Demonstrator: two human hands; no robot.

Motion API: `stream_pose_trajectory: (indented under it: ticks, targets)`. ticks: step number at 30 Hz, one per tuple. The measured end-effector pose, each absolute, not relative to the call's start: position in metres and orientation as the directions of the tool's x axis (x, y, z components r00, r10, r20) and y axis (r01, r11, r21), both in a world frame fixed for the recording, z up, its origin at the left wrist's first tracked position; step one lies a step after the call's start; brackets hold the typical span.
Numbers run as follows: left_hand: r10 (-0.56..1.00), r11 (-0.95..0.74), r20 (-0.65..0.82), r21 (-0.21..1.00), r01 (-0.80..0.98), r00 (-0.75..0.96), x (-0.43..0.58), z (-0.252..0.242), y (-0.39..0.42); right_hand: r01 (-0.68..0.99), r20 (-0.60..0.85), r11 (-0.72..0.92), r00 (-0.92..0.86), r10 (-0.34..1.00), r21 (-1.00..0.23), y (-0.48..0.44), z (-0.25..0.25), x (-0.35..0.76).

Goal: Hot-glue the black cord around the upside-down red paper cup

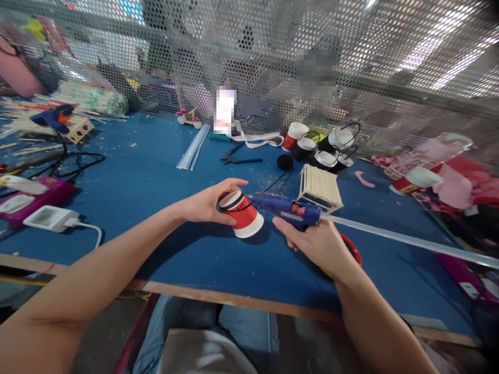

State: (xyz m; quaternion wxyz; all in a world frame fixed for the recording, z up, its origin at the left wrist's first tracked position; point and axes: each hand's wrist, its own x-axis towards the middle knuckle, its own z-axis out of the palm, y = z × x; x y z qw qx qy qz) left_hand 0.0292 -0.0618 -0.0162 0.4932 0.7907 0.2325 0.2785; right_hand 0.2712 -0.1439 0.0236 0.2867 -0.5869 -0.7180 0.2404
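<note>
My left hand (212,201) grips a red and white paper cup (246,221), tilted over the blue table. A black cord or strip runs round the cup near its upper end. In my right hand (307,236) is a blue glue gun (286,206), its nozzle pointing left at the cup's upper edge; whether the tip touches cannot be told. A long clear glue stick (405,239) sticks out of the gun's back. Partly hidden by my right wrist lies a round red and yellow object (353,250).
Pliers (241,160), clear glue sticks (194,148) and a small stick-built bench (320,186) lie beyond my hands. Several paper cups (306,148) stand by the perforated metal screen (249,57). Purple power strips (42,200) with cables lie left and right. Another glue gun (56,119) rests at far left.
</note>
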Motion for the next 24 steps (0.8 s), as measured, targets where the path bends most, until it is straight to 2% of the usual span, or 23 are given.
stream_pose_trajectory:
  ticks: [9,24]
  targets:
    - [0.648,-0.404,0.210,0.910,0.097,0.733,0.0294,-0.0180,-0.0615,0.725,0.158,0.236,-0.175,0.972,-0.647,-0.1456,0.0254,0.2718]
    - [0.664,-0.403,0.223,0.910,0.091,0.714,0.0293,-0.0204,-0.0611,0.698,0.122,0.219,-0.187,0.975,-0.681,-0.1471,0.0248,0.2725]
